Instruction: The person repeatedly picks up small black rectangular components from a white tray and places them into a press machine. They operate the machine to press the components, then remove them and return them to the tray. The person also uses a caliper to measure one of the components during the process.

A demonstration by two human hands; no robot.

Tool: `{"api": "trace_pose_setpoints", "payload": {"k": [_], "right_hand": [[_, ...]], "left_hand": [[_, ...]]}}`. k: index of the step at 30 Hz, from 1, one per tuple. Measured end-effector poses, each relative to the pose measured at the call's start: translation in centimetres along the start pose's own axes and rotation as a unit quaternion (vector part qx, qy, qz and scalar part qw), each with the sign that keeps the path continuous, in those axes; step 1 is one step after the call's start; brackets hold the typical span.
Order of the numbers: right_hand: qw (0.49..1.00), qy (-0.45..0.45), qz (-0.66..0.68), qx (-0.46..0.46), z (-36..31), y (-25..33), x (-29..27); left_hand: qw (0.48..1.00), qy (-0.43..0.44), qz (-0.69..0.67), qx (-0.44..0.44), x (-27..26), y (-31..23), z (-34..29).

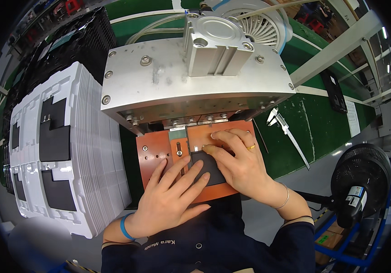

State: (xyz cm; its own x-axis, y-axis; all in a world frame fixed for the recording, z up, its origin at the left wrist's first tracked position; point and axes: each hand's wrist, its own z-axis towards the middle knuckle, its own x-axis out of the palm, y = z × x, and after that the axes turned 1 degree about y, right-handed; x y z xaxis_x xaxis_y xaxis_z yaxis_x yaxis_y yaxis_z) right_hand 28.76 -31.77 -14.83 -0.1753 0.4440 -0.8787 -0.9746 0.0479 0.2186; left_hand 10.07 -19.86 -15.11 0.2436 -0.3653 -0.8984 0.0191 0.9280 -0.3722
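A flat dark grey sheet [208, 169] lies on the orange fixture plate [220, 132] of a silver press. My left hand [170, 198] rests with spread fingers; its fingertips touch the sheet's left part and the orange block beside it. My right hand [241, 164] has its fingers bent and drawn together at the sheet's upper right edge, the thumb along its side. A small shiny bit [196, 148] shows by the right fingertips, too small to name. The silver press head [168, 73], with a square cylinder [218, 43] on top, stands just beyond both hands.
At left stands a tall stack of white plastic trays [75, 136], the outer one holding several dark grey sheets [55, 141]. Black crates [63, 50] are behind. A digital caliper [289, 134] lies on the green table [277, 157] at right. A black fan [357, 186] stands front right.
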Motion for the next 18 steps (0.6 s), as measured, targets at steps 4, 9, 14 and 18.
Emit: {"api": "trace_pose_setpoints", "payload": {"k": [4, 9, 14, 18], "right_hand": [[0.998, -0.055, -0.016, 0.014, -0.7, -0.2, 0.2], [0.99, 0.019, 0.134, 0.044, -2.2, 0.3, -2.4], [0.986, 0.051, 0.158, 0.032, -1.6, -1.0, -1.4], [0.983, 0.042, 0.178, 0.021, 0.5, -2.5, -1.1]], "left_hand": [[1.0, 0.006, -0.007, -0.006, -0.4, -0.1, 0.0], [1.0, 0.005, -0.014, -0.011, -0.5, -0.5, -0.5], [0.999, 0.016, -0.029, -0.02, -1.0, -0.3, 0.7], [0.999, 0.017, -0.012, -0.047, -1.0, 0.6, 2.1]]}}
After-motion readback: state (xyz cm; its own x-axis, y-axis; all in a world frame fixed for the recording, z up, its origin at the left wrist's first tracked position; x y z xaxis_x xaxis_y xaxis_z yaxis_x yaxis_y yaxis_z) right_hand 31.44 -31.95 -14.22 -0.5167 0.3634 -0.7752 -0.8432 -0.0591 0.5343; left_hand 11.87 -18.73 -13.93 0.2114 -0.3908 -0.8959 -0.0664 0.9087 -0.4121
